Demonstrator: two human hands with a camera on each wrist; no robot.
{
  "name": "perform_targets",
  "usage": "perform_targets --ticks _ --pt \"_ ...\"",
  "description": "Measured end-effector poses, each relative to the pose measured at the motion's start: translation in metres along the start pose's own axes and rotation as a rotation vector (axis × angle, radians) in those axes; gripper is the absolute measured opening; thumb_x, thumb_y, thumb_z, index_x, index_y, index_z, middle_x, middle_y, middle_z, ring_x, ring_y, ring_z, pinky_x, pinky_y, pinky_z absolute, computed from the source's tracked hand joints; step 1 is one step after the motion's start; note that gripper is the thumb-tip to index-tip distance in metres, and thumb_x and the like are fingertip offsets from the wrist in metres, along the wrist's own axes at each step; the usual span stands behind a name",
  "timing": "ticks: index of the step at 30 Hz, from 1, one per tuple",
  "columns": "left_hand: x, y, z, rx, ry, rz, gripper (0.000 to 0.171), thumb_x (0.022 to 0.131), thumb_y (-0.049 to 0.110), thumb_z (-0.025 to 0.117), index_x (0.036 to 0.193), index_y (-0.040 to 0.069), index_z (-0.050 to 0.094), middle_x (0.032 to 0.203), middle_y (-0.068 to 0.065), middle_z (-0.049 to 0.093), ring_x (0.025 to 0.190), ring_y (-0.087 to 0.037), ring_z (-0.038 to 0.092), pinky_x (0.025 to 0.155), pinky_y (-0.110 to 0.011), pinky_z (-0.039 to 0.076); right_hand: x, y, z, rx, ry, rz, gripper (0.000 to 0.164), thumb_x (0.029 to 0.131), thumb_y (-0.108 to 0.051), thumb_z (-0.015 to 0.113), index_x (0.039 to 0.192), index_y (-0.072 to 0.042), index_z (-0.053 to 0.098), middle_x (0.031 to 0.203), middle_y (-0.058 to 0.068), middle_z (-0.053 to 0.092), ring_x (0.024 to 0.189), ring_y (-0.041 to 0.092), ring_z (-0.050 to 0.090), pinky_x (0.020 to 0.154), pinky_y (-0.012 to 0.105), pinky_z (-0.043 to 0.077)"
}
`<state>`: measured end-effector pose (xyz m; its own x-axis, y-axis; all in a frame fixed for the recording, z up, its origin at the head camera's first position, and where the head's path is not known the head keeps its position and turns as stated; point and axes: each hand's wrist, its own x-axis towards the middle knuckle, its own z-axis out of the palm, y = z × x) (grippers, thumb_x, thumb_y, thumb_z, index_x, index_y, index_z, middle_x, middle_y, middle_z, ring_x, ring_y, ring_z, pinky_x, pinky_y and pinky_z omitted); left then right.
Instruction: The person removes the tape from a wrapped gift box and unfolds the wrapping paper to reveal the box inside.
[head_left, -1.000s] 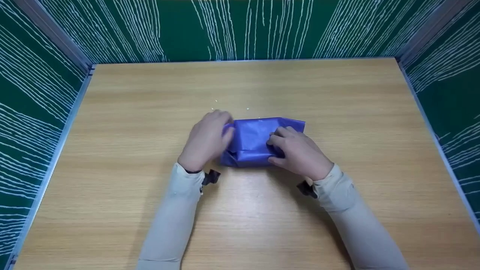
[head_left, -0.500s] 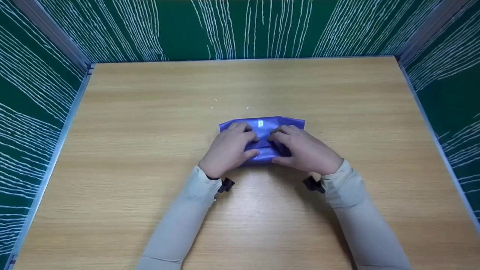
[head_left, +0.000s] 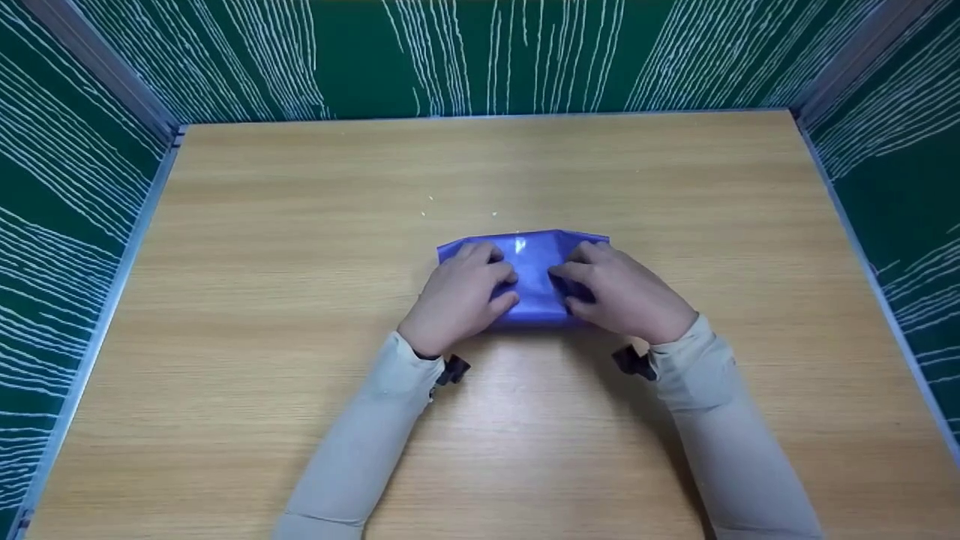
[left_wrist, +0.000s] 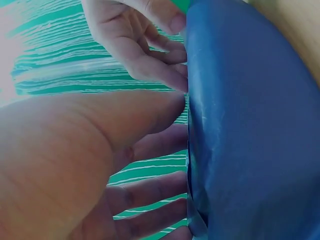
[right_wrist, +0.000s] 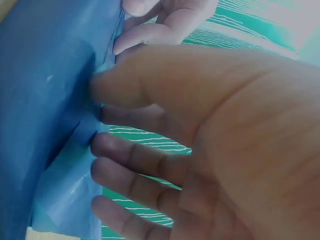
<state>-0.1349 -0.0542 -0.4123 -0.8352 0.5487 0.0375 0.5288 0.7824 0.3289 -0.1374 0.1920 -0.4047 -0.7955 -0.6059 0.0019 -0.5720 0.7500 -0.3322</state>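
A package wrapped in shiny blue-violet paper (head_left: 534,281) lies on the wooden table, seen in the head view. My left hand (head_left: 461,294) presses its fingertips on the left part of the top. On the right part, my right hand (head_left: 628,291) does the same with thumb and fingertips spread. The left wrist view shows the left fingers (left_wrist: 155,187) stretched along the paper's upper face, the thumb beside the other hand. In the right wrist view the right fingertips (right_wrist: 105,172) meet the paper near a loose folded flap (right_wrist: 72,195). What is inside is hidden.
Several tiny white bits (head_left: 494,214) lie just behind the package on the table (head_left: 480,450). Green walls with white streaks (head_left: 360,60) enclose the back and both sides. A black wrist camera (head_left: 452,370) sits under the left sleeve cuff, another (head_left: 634,361) under the right.
My left hand has moved from the package's left end onto its top. My right hand has slid slightly to the right. The package has stayed in about the same place.
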Motion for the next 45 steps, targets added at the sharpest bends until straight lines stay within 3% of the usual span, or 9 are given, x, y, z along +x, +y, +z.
perform_targets --ticks 9,19,27,36,45 --pt "0.0007 0.0012 0.0012 0.019 -0.007 -0.017 0.028 0.101 0.039 0.067 0.116 0.017 0.075 0.123 -0.005 0.061 0.116 -0.025 0.055 0.1 -0.04 0.049 0.0029 -0.003 0.0038 0.02 0.098 -0.028 0.011 0.093 -0.007 0.076 0.104 -0.006 0.078 0.095 0.009 0.062 0.081 0.024 0.058 0.073 0.039 0.052" --pt "0.0003 0.0009 0.0019 0.012 0.044 0.014 0.023 0.1 0.035 0.069 0.108 0.015 0.075 0.118 -0.006 0.062 0.109 -0.028 0.057 0.094 -0.041 0.05 0.0009 -0.0009 0.0036 0.0 0.073 -0.06 0.031 0.09 -0.007 0.076 0.119 0.001 0.073 0.097 0.012 0.06 0.082 0.025 0.054 0.072 0.037 0.048" --pt "0.0 0.0005 0.0032 0.006 0.039 0.01 0.024 0.1 0.036 0.07 0.109 0.015 0.075 0.119 -0.006 0.062 0.11 -0.027 0.056 0.094 -0.041 0.05 -0.0009 -0.0045 0.0017 0.004 0.032 -0.003 0.038 0.09 -0.026 0.08 0.118 -0.002 0.073 0.104 0.011 0.063 0.083 0.025 0.057 0.072 0.04 0.051" --pt "-0.0001 0.0009 0.0038 0.004 0.043 0.008 0.025 0.1 0.036 0.07 0.111 0.014 0.075 0.12 -0.006 0.062 0.111 -0.027 0.056 0.094 -0.041 0.05 0.0012 -0.0059 0.0024 0.011 0.041 0.036 0.016 0.091 -0.019 0.08 0.092 -0.006 0.071 0.089 0.005 0.058 0.074 0.021 0.054 0.065 0.037 0.048" --pt "-0.0006 0.002 0.003 0.002 0.019 -0.01 0.034 0.099 0.044 0.068 0.114 0.014 0.075 0.123 -0.007 0.062 0.114 -0.027 0.055 0.097 -0.041 0.049 0.0011 -0.0045 0.0044 -0.015 0.08 0.005 0.008 0.09 -0.01 0.075 0.087 -0.006 0.07 0.086 0.005 0.057 0.07 0.021 0.054 0.062 0.035 0.048"
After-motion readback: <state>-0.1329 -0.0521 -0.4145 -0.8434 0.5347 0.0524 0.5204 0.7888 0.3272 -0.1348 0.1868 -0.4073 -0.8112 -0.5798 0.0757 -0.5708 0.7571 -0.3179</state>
